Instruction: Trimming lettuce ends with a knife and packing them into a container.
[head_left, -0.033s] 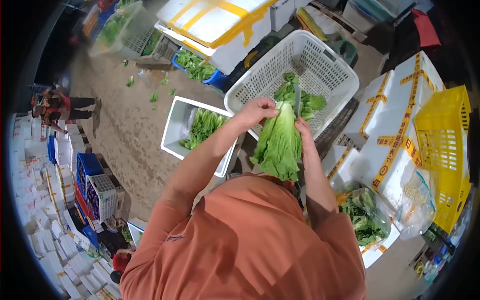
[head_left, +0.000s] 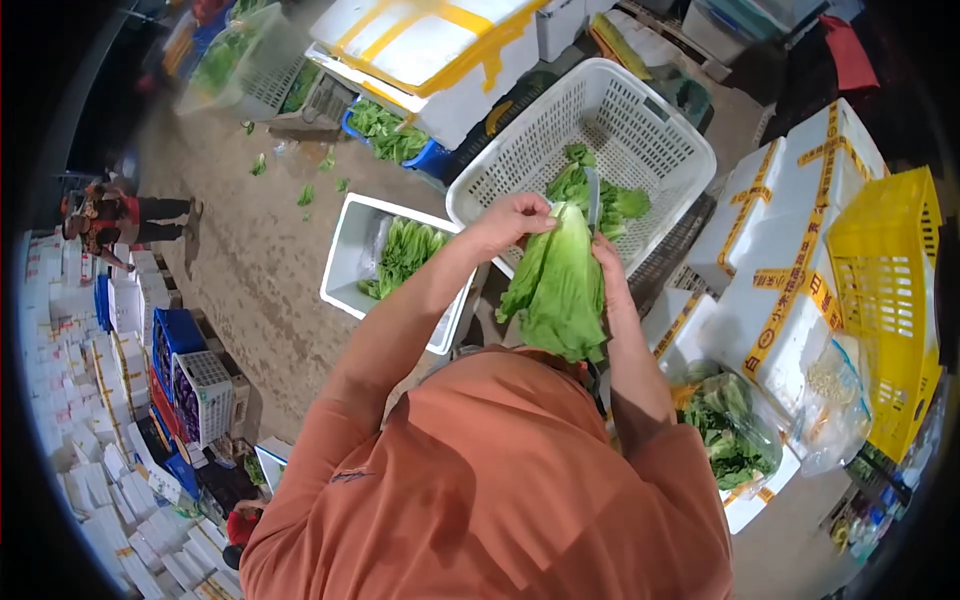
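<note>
A head of green leafy lettuce [head_left: 562, 290] hangs stem end up in front of my chest, over the near edge of a white slatted basket [head_left: 500, 160]. My left hand [head_left: 517, 222] pinches it near the pale stem end. Closed round a knife [head_left: 594, 200], my right hand [head_left: 608, 262] is at the lettuce's right side. The blade points away from me beside the stem end; the handle is mostly hidden. Loose green leaves [head_left: 625, 205] lie in the basket beyond the knife.
Left of the basket, a white foam box [head_left: 345, 245] holds green lettuce. Taped white boxes [head_left: 775, 290] and a yellow crate [head_left: 885, 300] stand to the right. Bagged greens [head_left: 735, 430] sit by my right elbow. Another person [head_left: 125, 215] stands at far left.
A leaf on the lettuce's left side has swung outward to the left, away from the head. Both hands stay almost where they were.
</note>
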